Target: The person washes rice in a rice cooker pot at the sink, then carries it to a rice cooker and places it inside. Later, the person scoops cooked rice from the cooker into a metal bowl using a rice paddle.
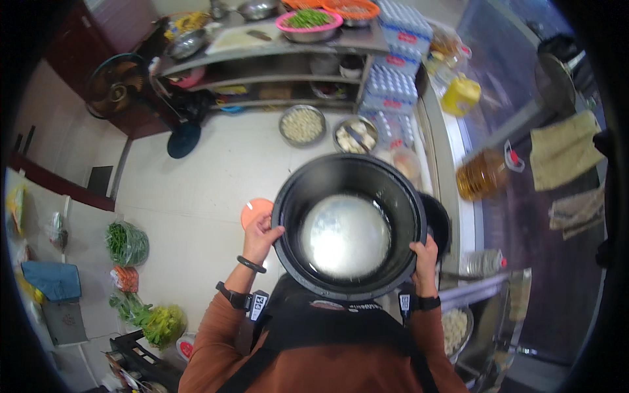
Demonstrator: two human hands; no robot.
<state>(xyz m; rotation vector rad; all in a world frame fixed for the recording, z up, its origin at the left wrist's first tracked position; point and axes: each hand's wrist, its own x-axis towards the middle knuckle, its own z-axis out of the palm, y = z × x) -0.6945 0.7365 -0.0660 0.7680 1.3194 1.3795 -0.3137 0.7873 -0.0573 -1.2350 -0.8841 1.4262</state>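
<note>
A large round black pot [347, 226] is held level in front of my body, and a bright shine lies across its inner bottom. My left hand [259, 232] grips the left rim, thumb over the edge and fingers outside. On the right rim, my right hand [424, 254] holds on in the same way, its fingers mostly hidden behind the wall. An orange round thing [254, 211], perhaps a lid or a basin, shows on the floor just beyond my left hand. Partly behind the pot at right is another black round container [438, 226].
Ahead stands a steel table [262, 77] with a pink basin of greens [308, 23]. Metal bowls of pale food [302, 126] sit on the floor. A stand fan [118, 85] is at far left, bagged vegetables [128, 243] below it. Along the right counter is an oil jug [481, 175].
</note>
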